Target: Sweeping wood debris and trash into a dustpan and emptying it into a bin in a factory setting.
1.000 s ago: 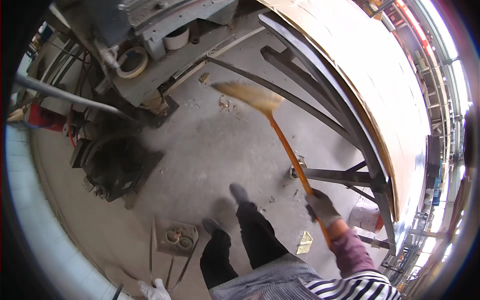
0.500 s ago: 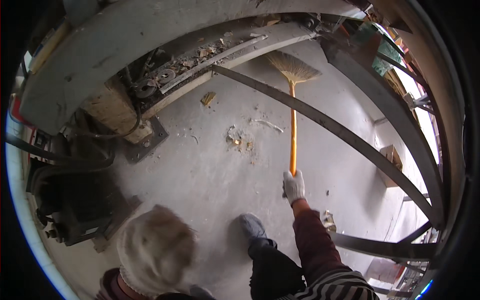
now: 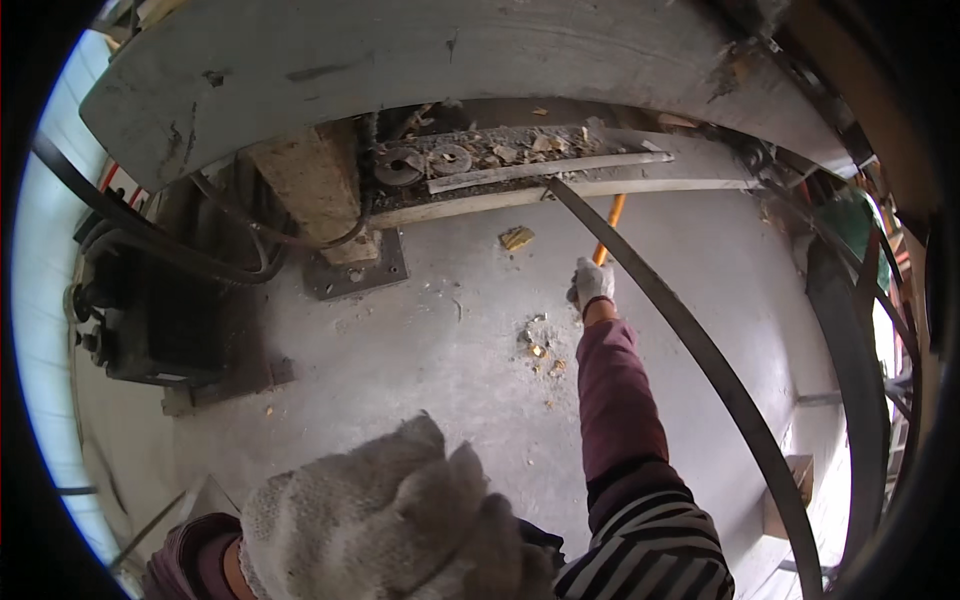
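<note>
My right hand (image 3: 594, 286), in a pale knitted glove, reaches far forward and is closed around the orange handle of a broom (image 3: 612, 226). The handle runs away from me under the edge of a low machine frame; the bristles are hidden there. My left hand (image 3: 375, 520), gloved too, is large and close at the lower edge. Its fingers are loosely apart and no object shows in it. Between my hands and the machine, a small heap of debris (image 3: 540, 350) lies on the grey floor (image 3: 400, 385). A yellowish scrap (image 3: 516, 238) lies farther off.
A curved metal bar (image 3: 690, 350) crosses to the right of my right arm. The machine's ledge (image 3: 520, 150) holds scraps and dust. A dark motor-like unit (image 3: 165, 325) stands left, with black hoses (image 3: 150, 245) above it. A cardboard box (image 3: 790, 490) stands at right.
My right hand has pushed the broom forward, so its bristles have gone out of sight under the machine frame. My left hand has come up larger. The view has shifted toward the machine.
</note>
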Tool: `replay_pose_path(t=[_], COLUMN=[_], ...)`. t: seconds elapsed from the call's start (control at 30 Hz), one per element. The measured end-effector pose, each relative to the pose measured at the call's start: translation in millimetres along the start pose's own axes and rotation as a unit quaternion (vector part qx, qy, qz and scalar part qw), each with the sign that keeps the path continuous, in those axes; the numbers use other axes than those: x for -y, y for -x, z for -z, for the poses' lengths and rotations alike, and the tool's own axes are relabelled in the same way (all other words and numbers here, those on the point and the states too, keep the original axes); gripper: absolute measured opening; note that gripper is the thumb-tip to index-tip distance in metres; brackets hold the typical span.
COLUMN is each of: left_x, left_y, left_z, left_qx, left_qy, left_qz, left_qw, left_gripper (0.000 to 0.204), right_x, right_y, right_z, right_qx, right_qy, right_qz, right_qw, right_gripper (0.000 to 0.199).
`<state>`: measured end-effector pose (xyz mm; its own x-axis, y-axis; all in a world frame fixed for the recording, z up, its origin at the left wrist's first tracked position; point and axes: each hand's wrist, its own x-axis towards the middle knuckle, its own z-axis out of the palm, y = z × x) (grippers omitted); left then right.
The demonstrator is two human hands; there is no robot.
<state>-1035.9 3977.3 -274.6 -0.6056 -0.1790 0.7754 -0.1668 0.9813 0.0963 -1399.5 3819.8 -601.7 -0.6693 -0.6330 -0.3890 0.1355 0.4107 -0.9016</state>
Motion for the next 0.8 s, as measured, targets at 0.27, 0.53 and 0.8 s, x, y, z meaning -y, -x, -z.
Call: replay_pose_path(t=[0.27,0.53,0.8], left_x=[-22,-8,-46], left_y=[-31,-36,-54], left_z=[21,-16,-15], left_qx=[0.158,-0.125,-0.033], left_qy=[0.105,-0.025,-0.036], left_qz=[0.077,-0.226,-0.115], left_qw=[0.979,0.966,0.992], left_gripper=[0.037,0.035,0.015], right_x=[-19,-87,-153], right_y=[54,188,352], right_z=[-51,115,322], right_qx=[0.121,0.183,-0.011], right_qy=[0.262,0.458,0.274], right_qz=[0.08,0.107,-0.144], right_qw=[0.954,0.863,0.951], right_gripper=[0.037,0.03,0.034])
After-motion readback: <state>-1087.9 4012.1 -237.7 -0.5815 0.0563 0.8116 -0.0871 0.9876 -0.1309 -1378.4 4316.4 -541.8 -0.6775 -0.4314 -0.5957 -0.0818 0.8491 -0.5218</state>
